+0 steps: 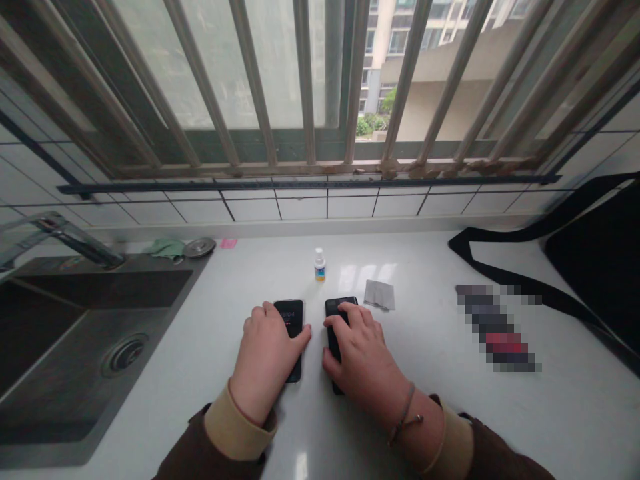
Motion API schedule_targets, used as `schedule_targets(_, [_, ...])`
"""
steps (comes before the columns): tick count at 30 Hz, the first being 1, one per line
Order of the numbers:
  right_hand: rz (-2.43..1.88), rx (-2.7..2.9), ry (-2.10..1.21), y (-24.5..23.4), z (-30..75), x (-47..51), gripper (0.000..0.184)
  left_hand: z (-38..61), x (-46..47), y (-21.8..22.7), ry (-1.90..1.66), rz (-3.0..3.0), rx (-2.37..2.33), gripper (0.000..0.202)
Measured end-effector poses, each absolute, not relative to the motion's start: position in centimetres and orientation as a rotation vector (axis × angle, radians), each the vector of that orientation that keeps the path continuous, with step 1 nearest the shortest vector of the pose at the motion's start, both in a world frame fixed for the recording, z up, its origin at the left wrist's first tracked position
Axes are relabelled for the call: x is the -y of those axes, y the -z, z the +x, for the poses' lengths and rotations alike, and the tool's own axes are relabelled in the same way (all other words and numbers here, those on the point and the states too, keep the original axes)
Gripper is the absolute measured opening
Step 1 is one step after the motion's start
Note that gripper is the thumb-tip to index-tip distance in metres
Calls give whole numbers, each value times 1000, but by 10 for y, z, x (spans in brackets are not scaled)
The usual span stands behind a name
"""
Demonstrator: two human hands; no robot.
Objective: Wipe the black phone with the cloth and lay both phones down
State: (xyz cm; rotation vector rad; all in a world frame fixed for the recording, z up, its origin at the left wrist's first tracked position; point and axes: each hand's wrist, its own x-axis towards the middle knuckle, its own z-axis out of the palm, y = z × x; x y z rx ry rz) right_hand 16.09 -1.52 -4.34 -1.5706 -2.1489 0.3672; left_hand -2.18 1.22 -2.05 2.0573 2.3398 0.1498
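Observation:
Two dark smartphones lie flat on the white counter, a small gap between them. The left smartphone [296, 320] has a lit screen with faint writing. My left hand [265, 353] spans it from above, thumb along its right edge and fingers at its left side. Over the right smartphone [334, 305] arches my right hand [363, 353], its thumb at the left edge and its fingers curled across the top; much of that phone is hidden. Behind the phones stands a small white bottle [320, 267] with a blue and yellow label. A crumpled grey-white packet [379, 295] lies beyond my right hand.
A steel sink [55, 373] with a tap [75, 243] is on the left. Near its rim are a green cloth [167, 248], a round metal lid [200, 247] and a pink piece [229, 244]. A black strapped bag [600, 247] and a pixelated item [500, 328] lie right.

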Motion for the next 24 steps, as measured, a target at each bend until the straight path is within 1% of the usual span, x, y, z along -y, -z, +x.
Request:
schedule_targets(5, [-1604,2119,-314,46,161,13,36,-19,-10,20,-121,2041,-2350,69])
schedule_targets(10, [-1618,2134,-298,46,162,13,37,-18,-10,24,-121,2090,-2346,66])
schedule_targets(20, [-1612,2166,-282,46,165,12,37,-19,-8,29,-174,2150,-2286,84])
schedule_targets(24, [-1489,2124,-290,38,167,11,28,-21,-6,28,-298,2158,-2321,89])
